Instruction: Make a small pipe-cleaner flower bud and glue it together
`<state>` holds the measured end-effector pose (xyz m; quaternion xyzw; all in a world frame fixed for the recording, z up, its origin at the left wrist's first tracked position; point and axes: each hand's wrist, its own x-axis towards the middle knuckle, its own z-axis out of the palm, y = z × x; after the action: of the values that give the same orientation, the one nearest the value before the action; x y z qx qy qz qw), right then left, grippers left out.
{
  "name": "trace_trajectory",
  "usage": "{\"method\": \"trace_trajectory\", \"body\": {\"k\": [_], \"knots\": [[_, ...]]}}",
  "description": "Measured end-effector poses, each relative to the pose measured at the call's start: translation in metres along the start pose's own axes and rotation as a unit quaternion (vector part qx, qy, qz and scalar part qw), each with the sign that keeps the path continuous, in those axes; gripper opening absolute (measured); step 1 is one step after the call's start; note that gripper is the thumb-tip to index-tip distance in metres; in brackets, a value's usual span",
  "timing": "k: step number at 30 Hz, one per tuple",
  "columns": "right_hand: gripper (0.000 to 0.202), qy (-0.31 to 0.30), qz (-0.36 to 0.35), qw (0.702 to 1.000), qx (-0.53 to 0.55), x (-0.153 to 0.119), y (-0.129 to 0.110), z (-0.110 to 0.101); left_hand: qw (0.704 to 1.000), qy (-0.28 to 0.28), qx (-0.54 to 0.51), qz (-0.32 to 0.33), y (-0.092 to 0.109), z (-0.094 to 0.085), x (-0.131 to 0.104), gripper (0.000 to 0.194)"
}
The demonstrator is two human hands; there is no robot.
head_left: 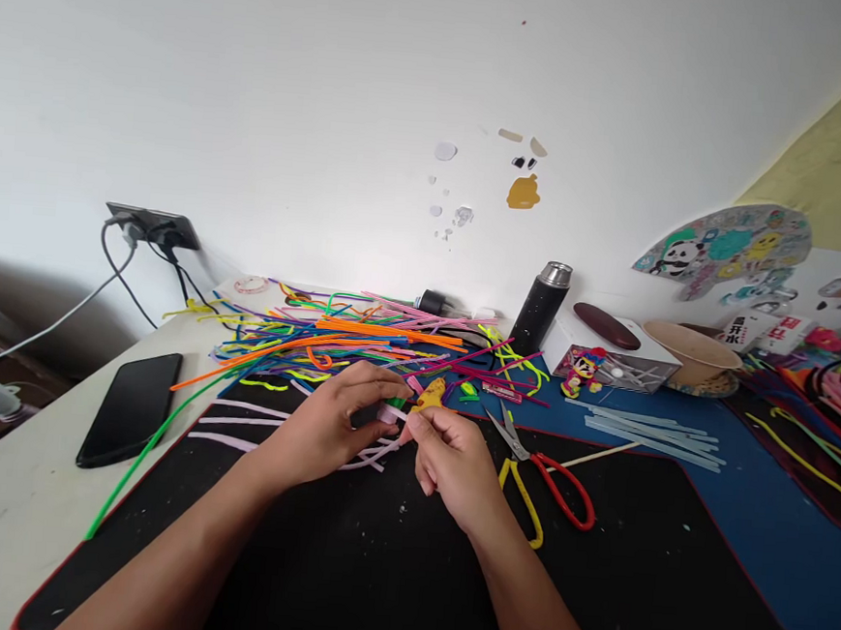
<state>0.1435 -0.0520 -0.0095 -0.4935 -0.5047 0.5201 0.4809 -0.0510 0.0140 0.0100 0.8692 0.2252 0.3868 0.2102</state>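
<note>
My left hand [355, 409] curls its fingers and thumb around a small pale lilac piece [390, 414], which looks like a pipe cleaner part. The thumb and fingers of my right hand [454, 454] are pinched together at its whitish right end. Just behind the hands lies a yellow object [432, 394] with pinkish parts, partly hidden by my fingers. Long lilac pipe cleaners [237, 423] stretch across the black mat under and left of my left hand. Open-bladed scissors [522, 453] with one red and one yellow handle lie right of my right hand.
Many coloured pipe cleaners [390, 335] are heaped behind the mat [370, 583]. Translucent sticks [655, 432], a white box [611, 354], a bowl [691, 346] and a black thermos [539, 310] stand or lie right. At left are a phone [131, 409] and wall-plugged cables [168, 237].
</note>
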Motion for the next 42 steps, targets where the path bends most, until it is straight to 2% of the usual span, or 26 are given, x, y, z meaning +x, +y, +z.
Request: {"method": "trace_trajectory", "body": {"k": [21, 42], "knots": [[0.047, 0.031, 0.002, 0.999, 0.041, 0.0040, 0.0010, -0.0010, 0.997, -0.053, -0.035, -0.037, -0.0081, 0.0057, 0.0007, 0.030], [0.046, 0.023, 0.002, 0.998, 0.050, 0.0039, 0.0011, -0.0030, 0.989, -0.020, -0.105, -0.101, -0.0064, 0.0004, 0.0002, 0.036]]}}
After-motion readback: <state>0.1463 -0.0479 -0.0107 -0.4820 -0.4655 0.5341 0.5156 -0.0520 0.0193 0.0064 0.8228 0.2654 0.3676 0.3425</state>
